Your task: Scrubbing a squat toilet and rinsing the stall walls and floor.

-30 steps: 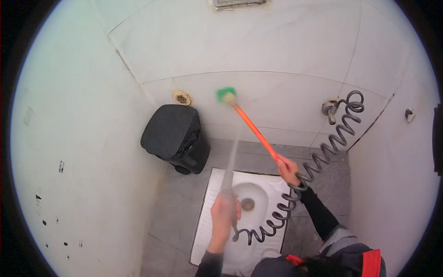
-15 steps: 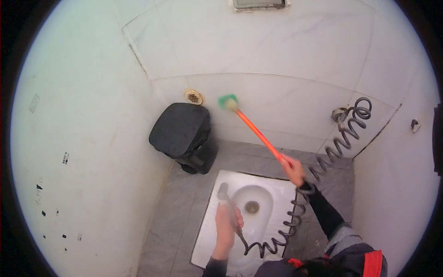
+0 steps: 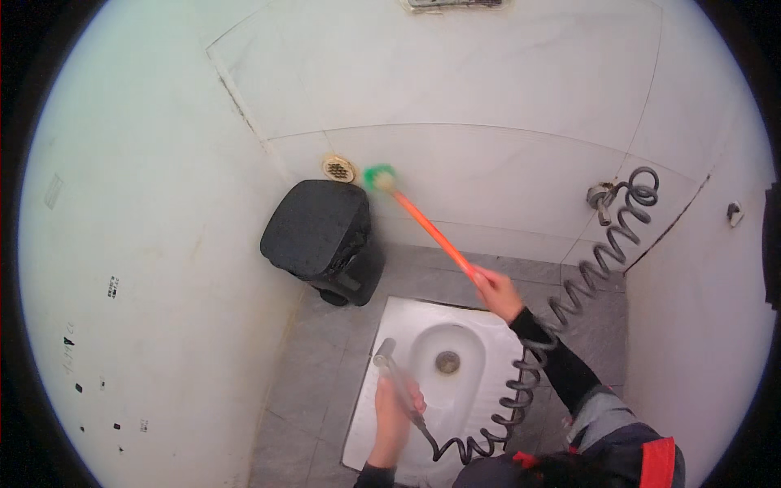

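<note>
My right hand (image 3: 498, 294) is closed round the lower end of an orange-handled toilet brush (image 3: 431, 232). Its green bristle head reaches up and left to the white tiled back wall, just right of a round vent grate (image 3: 338, 168); whether the bristles touch the wall I cannot tell. In my left hand (image 3: 397, 413) is a handheld sprayer (image 3: 393, 370), with my fingers wrapped round its grip over the left part of the white squat toilet (image 3: 504, 329). A dark coiled hose (image 3: 517, 390) runs from the sprayer past my right forearm to the wall valve (image 3: 600, 198).
A black lidded bin (image 3: 317, 228) stands against the back left corner, close under the vent grate. Grey floor tiles (image 3: 313, 390) surround the squat toilet. White walls rise on the left and right; a small hook-like fitting (image 3: 735, 214) sits on the right one.
My right hand and the brush have moved left and slightly up, bringing the bristle head nearer the vent grate. The sprayer has shifted slightly left and down.
</note>
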The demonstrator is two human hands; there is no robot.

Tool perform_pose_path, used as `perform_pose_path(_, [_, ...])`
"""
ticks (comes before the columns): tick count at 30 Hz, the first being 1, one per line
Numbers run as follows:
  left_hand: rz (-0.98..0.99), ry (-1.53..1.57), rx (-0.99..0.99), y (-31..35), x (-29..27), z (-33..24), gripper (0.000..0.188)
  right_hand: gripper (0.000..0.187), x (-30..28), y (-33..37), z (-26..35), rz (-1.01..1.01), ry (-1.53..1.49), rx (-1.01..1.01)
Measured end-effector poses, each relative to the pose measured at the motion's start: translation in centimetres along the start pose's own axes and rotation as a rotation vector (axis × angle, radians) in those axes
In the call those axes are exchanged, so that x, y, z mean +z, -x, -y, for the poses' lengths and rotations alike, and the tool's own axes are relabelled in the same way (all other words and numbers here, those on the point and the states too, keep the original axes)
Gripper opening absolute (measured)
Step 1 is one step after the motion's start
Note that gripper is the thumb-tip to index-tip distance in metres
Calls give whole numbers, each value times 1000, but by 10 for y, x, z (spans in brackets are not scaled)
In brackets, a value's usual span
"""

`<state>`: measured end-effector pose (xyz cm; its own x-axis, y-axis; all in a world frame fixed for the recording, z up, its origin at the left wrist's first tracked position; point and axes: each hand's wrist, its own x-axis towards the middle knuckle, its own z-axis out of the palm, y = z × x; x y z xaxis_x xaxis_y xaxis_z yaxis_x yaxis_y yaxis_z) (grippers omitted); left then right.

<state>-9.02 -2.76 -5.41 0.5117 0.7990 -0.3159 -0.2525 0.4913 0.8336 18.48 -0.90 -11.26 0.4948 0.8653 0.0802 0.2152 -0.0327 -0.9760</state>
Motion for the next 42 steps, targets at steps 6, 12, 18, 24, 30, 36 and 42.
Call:
perform_pose_path(6, [-51,13,46,-2,0,-13,46,35,-1,11,-30,13,-159,86])
perform_pose_path(12, [-34,38,15,3,-8,2,45,35,-28,74,-16,-72,-307,427])
perform_pose_path(18, [-14,22,-11,6,4,-6,45,36,1,27,45,3,-410,214])
perform_pose_path(24, [13,-14,59,9,-2,-9,45,36,-10,73,2,47,-563,455])
perform_pose_path(30, [24,6,34,17,10,-11,45,36,9,31,59,175,-664,346])
perform_pose_path(36, [-8,-30,88,13,0,-16,46,39,-9,89,-4,36,-641,526])
perform_pose_path(42, [29,16,23,15,17,-11,46,35,0,41,57,202,-828,315])
